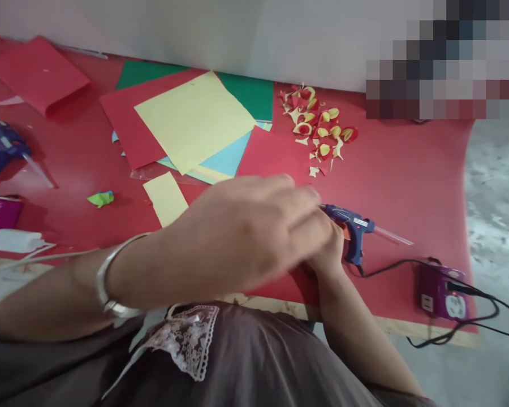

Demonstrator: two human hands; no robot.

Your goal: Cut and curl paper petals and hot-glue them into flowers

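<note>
My left hand (258, 226), with a silver bangle (106, 282) on its wrist, reaches across to the right and is smeared by motion. Its fingers lie over my right hand (331, 249), and whatever may be between the two hands is hidden. Most of the right hand's fingers are covered. Just right of both hands is a blue hot glue gun (355, 229) with a clear glue stick in its back and a small red light. A red paper sheet (271, 154) lies beyond the left hand. A yellow paper strip (165, 198) is partly behind the left forearm.
Cut red and yellow paper petals (322, 127) lie scattered at the back. A stack with a yellow sheet (195, 121) sits left of them. A purple power socket (443, 291) with black cables stands right. Another glue gun (4, 147) and green paper scraps (100, 198) are left.
</note>
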